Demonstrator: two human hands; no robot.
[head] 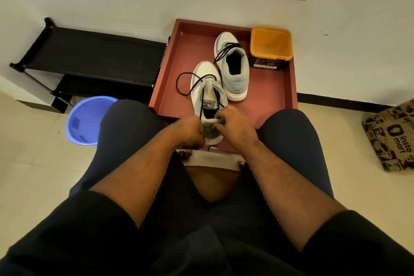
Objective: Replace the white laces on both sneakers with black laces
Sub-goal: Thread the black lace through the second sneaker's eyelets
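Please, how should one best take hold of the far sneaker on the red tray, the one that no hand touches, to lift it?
Probably grip the far sneaker at its padded grey heel collar, coming from the near side. The heel points toward the person, the opening faces up, and that side looks free. The orange container stands close on its right, and loose black laces cross the front.

Bare tray floor (266, 96) (front right); orange tub (271, 45) blocks behind.

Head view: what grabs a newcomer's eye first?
Two hands, left hand and right hand, meet at the heel of the near sneaker, gripping it, on a red tray. Its black lace loops out leftward. Behind it stands the second sneaker, beside an orange tub.
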